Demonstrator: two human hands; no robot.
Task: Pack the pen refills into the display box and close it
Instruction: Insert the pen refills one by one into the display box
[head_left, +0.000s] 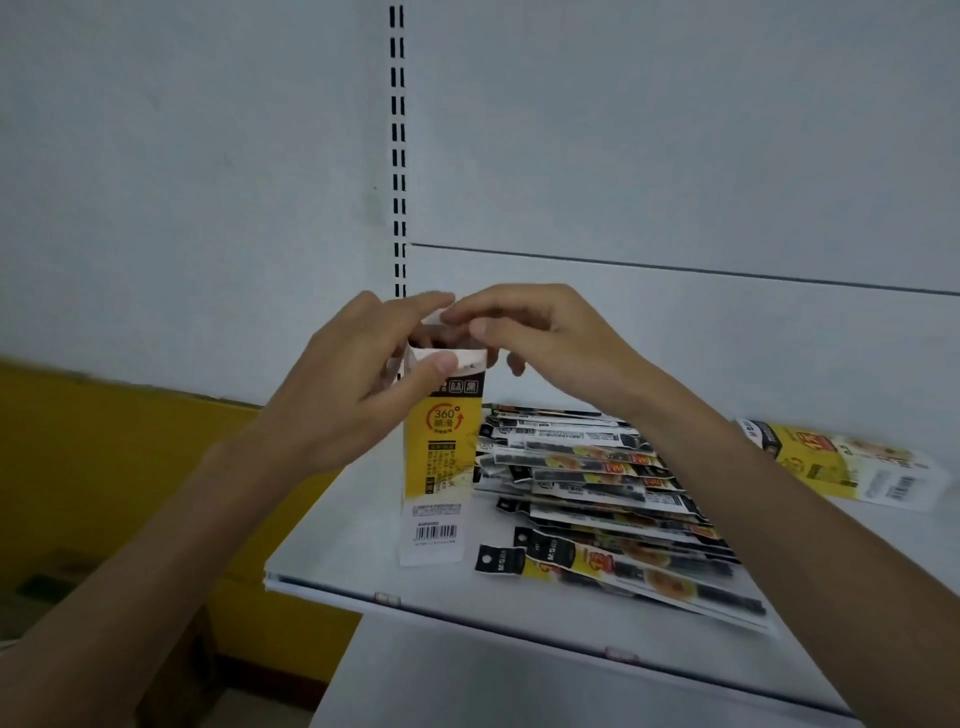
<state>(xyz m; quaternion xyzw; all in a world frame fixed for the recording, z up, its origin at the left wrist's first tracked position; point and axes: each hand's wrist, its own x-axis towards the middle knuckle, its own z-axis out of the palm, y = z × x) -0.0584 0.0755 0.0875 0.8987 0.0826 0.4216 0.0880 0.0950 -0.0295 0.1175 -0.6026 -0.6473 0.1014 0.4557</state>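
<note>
The display box (439, 467) stands upright on the white shelf (519, 613), close to the shelf's left edge and set back from its front edge. Its front face is yellow above and white below, with a barcode near the base and a dark band near the top.

Left hand (353, 395): grips the upper part of the display box from the left. The thumb is pressed flat against the top front edge; the fingers curl over the top toward the rear.

Right hand (540, 338): reaches the top of the box from the right. The thumb and forefinger pinch the white top flap (439, 313), which is raised above the opening. The remaining fingers are curled beneath. The fingertips of both hands meet at this flap. The contents of the box cannot be seen.

A pile of refill packets (597, 493) lies flat on the shelf just beside the box on its right, fanned out loosely toward the front edge. The packets are black, white and yellow, each with a punched hanging tab.

A second box (852, 467) lies flat near the right edge of the shelf, well apart from the upright one.

A slotted upright (397, 130) runs up the back panel behind the hands. A yellow wall (104, 467) shows to the left of the shelf
</note>
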